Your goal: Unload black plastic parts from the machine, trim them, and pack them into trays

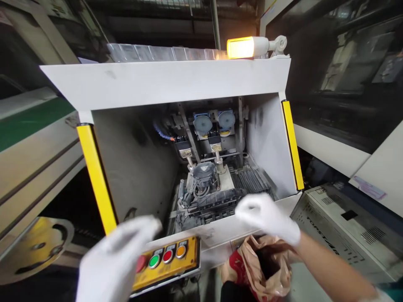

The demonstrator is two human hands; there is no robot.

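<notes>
So, head view: left gloved hand (116, 260) half-open, empty, blurry, just over yellow push-button panel (166, 262), long axis running left-right, slightly tilted; right gloved hand (267, 218) loosely curled, empty, above tan plastic bag (252, 268), near machine's white front ledge (217, 235).

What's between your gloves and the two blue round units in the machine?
Head view: a dust-coated grey mechanism with cables and metal posts separates the left glove and right glove from the blue round units.

Head-worn view, facing forward and down (quite close), into an open machine bay (135, 167)
</notes>
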